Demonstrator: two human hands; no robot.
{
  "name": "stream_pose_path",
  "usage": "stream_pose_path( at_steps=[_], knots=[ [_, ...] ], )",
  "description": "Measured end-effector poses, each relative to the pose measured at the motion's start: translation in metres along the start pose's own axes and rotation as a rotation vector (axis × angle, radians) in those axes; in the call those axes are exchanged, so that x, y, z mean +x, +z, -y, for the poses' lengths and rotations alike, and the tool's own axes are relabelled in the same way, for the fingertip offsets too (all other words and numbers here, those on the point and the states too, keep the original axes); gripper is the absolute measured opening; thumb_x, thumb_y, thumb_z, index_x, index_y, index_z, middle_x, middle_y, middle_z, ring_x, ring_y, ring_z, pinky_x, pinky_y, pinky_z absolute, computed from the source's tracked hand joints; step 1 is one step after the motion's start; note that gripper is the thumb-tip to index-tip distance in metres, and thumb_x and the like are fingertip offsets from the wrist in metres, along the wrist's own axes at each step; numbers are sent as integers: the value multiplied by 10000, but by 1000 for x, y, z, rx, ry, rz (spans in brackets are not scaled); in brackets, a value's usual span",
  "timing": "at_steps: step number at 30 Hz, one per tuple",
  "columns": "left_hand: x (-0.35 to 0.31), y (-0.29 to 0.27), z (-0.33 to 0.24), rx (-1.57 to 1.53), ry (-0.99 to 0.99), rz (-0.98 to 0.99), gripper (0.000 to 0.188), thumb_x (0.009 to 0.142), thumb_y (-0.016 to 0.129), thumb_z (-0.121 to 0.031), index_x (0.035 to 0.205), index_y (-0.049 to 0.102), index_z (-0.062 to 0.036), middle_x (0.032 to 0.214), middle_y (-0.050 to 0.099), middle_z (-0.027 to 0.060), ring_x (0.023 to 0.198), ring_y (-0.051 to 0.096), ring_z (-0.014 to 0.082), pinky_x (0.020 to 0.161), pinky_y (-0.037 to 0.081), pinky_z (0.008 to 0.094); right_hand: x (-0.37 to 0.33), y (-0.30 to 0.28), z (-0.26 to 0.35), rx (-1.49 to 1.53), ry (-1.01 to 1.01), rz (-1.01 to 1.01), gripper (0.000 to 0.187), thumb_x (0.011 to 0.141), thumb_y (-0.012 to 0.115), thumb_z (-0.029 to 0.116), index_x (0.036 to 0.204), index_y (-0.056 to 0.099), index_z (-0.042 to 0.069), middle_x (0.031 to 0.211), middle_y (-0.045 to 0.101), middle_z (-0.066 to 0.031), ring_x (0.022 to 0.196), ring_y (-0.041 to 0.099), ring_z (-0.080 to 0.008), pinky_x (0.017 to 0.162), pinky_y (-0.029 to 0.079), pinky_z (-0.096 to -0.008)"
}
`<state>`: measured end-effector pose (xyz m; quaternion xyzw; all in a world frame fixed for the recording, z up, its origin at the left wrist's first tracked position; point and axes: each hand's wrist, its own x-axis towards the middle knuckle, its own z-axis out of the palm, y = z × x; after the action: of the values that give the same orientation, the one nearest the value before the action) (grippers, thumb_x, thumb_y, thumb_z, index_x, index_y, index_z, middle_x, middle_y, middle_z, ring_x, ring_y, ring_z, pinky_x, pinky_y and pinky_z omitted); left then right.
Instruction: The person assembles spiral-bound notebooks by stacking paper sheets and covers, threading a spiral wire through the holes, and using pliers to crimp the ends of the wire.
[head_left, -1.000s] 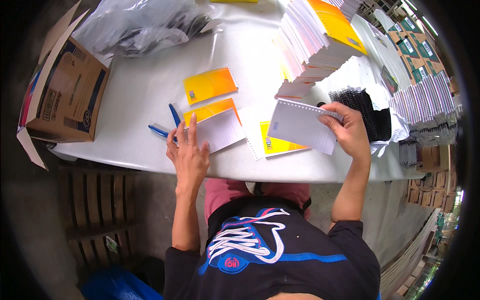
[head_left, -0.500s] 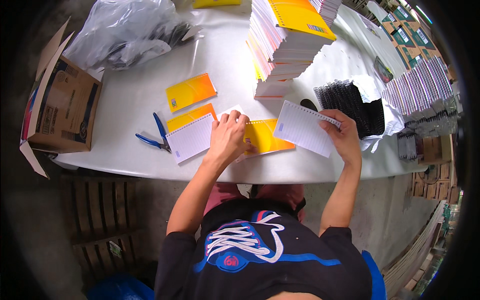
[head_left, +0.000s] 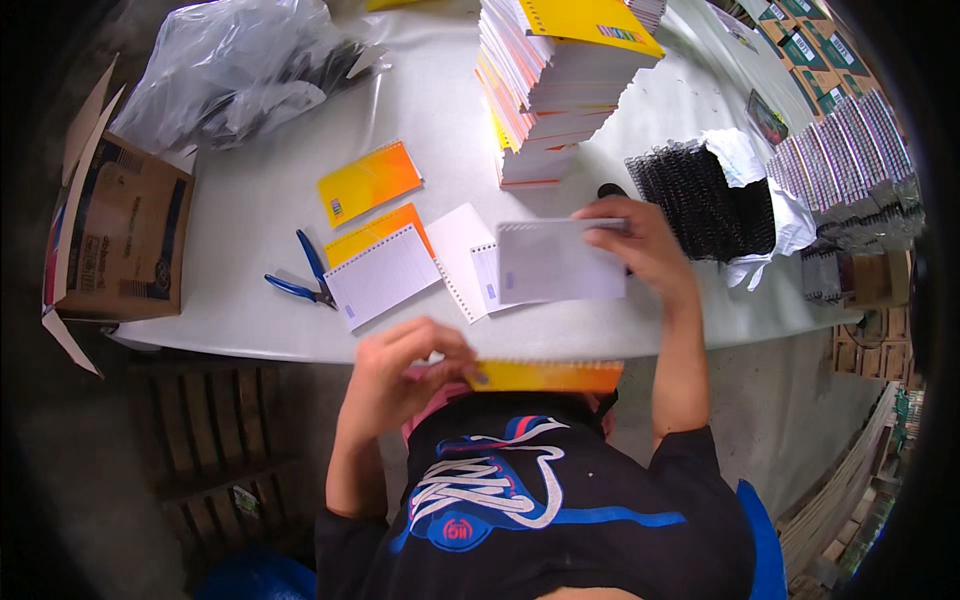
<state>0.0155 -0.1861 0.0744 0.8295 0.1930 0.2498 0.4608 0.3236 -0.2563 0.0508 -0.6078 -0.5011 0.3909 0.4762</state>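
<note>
Pinched in my left hand (head_left: 412,365) is a yellow-orange notebook cover (head_left: 550,376) with punched holes, held in front of my body at the table's near edge. My right hand (head_left: 640,245) grips a lined white sheet block (head_left: 560,265) by its upper right corner, blurred by motion, above the table. Under and beside it lie a blank white sheet (head_left: 455,240) and another lined sheet (head_left: 484,270). Left of these, a lined block (head_left: 385,275) rests on a yellow-orange cover (head_left: 412,220). Another yellow-orange cover (head_left: 370,184) lies farther back.
Blue-handled pliers (head_left: 312,268) lie at the left. A tall notebook stack (head_left: 585,85) stands at the back. Black spiral coils (head_left: 690,200) sit right on white wrapping, near stacked bound notebooks (head_left: 840,155). An open carton (head_left: 130,230) and plastic bag (head_left: 230,70) are at left.
My left hand has moved down toward my body, carrying the yellow-orange cover off the table. My right hand has shifted left with the lined block, over the loose white sheets.
</note>
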Motion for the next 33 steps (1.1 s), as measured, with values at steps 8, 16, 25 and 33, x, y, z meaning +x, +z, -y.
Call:
stream_pose_path(
  at_steps=[8,16,25,33],
  knots=[
    [55,56,64,366,-297,-59,381,715,734,-83,1062,580,-52,1151,486,129,924,609,250,788,495,377,26,18,-29,-326,45,-6,330,840,661,207,1138,641,67,1092,616,-107,1016,574,-194,879,449,-296],
    [69,60,62,628,-241,76,723,526,856,-231,1133,512,-42,1129,495,122,1114,457,326,842,442,447,14,33,-14,-948,8,290,816,509,868,323,1215,539,80,1208,507,-141,1141,480,-301,962,389,-395],
    [96,61,43,653,-373,338,689,543,857,-218,1096,471,-72,967,578,114,929,579,290,796,425,399,28,36,-11,-811,198,366,656,498,860,174,1027,490,59,935,578,-147,929,569,-337,795,451,-423],
    [13,74,33,647,218,-141,493,720,696,-29,1174,530,-125,1022,532,100,939,566,251,805,441,389,-55,53,17,-698,-267,-4,519,659,725,-39,1111,498,80,935,603,-152,904,597,-338,791,480,-403]
  ],
)
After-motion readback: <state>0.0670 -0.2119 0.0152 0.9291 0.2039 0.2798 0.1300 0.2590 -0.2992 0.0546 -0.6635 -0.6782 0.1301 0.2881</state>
